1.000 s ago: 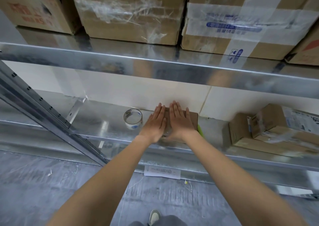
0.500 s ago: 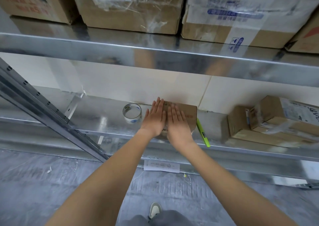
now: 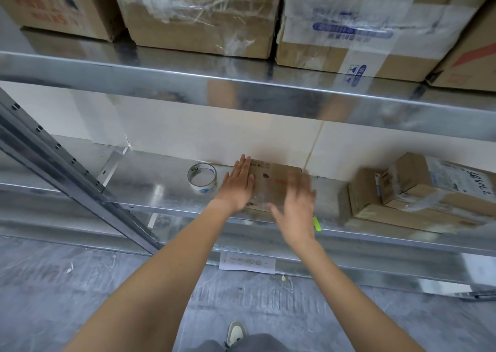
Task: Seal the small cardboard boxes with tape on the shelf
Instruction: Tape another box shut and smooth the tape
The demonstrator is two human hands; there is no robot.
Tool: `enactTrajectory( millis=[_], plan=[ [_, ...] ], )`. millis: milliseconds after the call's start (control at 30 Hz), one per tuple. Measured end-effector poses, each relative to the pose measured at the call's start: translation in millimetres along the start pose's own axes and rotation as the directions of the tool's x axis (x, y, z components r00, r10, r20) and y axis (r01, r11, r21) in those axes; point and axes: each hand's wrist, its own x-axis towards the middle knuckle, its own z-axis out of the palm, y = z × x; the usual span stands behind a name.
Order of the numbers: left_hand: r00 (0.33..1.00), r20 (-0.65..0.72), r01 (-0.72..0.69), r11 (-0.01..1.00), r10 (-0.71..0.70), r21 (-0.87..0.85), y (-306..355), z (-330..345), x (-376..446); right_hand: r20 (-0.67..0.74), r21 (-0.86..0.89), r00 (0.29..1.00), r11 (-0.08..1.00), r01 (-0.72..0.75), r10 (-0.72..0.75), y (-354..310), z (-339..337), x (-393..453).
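Large cartons (image 3: 198, 16) line the upper tier of a steel rack, above the lower shelf (image 3: 150, 190) where a person works. At right on that shelf sit stacked boxes (image 3: 418, 193), wrapped in clear tape. The small box (image 3: 273, 182) stands at the shelf's middle, against the back wall, its top glossy with tape. The left hand (image 3: 239, 185) lies flat on the box's left part, fingers straight and together, gripping nothing. The right hand (image 3: 298, 206) is blurred, fingers spread and loose, holding nothing; whether it touches the box cannot be told. A tape roll (image 3: 202, 178) stands just left of the left hand. A green marker (image 3: 317, 223) shows at the shelf's front edge beside the right hand.
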Motion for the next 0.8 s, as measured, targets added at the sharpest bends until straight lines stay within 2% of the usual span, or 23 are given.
enactTrajectory(
  millis=[33, 67, 100, 133, 200, 267, 433, 533, 600, 667, 733, 800],
  plan=[
    [1.000, 0.024, 0.006, 0.998, -0.004, -0.068, 2.2, -0.1, -1.5, 0.037, 0.199, 0.991, 0.971, -0.135, 0.130, 4.7, -6.9, 3.2],
    [0.999, 0.036, 0.010, 0.985, -0.004, -0.174, 5.9, 0.3, -4.9, 0.111, 0.387, 0.973, 0.893, -0.231, 0.204, 8.2, -11.2, 6.1],
    [1.000, 0.021, 0.011, 0.954, -0.005, -0.298, 9.8, 1.9, -8.8, 0.169, 0.496, 0.957, 0.818, -0.291, 0.237, 10.9, -15.3, 8.8],
    [1.000, -0.023, 0.009, 0.913, -0.020, -0.408, 14.9, 2.1, -13.7, 0.172, 0.523, 0.953, 0.796, -0.304, 0.250, 12.6, -18.9, 11.8],
    [0.989, -0.100, 0.039, 0.845, -0.109, -0.534, 23.0, -2.1, -21.3, 0.110, 0.510, 0.958, 0.812, -0.284, 0.266, 14.4, -26.9, 19.2],
    [0.974, -0.120, 0.097, 0.834, -0.192, -0.544, 24.4, -8.0, -23.2, 0.056, 0.452, 0.948, 0.838, -0.304, 0.314, 14.5, -32.5, 28.9],
    [0.961, -0.079, 0.220, 0.904, -0.266, -0.367, 3.6, 5.8, -6.4, 0.193, 0.302, 0.854, 0.799, -0.521, 0.484, 5.7, -7.9, 53.2],
    [0.943, -0.010, 0.296, 0.850, -0.333, -0.437, -7.6, 21.5, 2.1, 0.211, 0.243, 0.833, 0.798, -0.551, 0.511, 1.9, 14.0, 56.6],
    [0.936, -0.009, 0.282, 0.765, -0.352, -0.579, -5.1, 22.2, 0.5, 0.189, 0.182, 0.850, 0.833, -0.523, 0.492, -2.5, 15.0, 58.6],
    [0.946, 0.006, 0.240, 0.684, -0.325, -0.689, 1.5, 16.4, -2.7, 0.138, -0.018, 0.903, 0.913, -0.408, 0.407, -5.4, 12.8, 62.1],
    [0.957, 0.020, 0.217, 0.671, -0.288, -0.709, 4.0, 15.0, -1.6, 0.129, -0.171, 0.974, 0.972, -0.164, 0.187, -8.8, 10.6, 66.7],
    [0.953, 0.016, 0.226, 0.674, -0.303, -0.703, -4.3, 22.8, 5.9, 0.230, -0.102, 0.973, 0.993, 0.062, -0.037, -16.6, 10.7, 71.2]
  ],
)
